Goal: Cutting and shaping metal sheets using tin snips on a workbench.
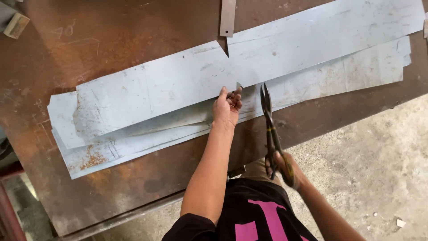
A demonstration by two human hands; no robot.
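left hand (226,107) grips the top metal sheet (187,85) near the desk's (111,35) front edge to steady it, right hand (285,168) closed around shut snips (269,125).

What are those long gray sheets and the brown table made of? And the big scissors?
The gray sheets look like thin sheet metal: dull silvery, scratched, with rust patches. The table seems to be steel, covered in orange-brown rust. The snips in the right hand look like dark metal. The left hand grips a sheet's edge.

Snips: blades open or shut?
Shut: the snips blades lie together to one point over the sheet metal, no gap. Right hand holds the handles.
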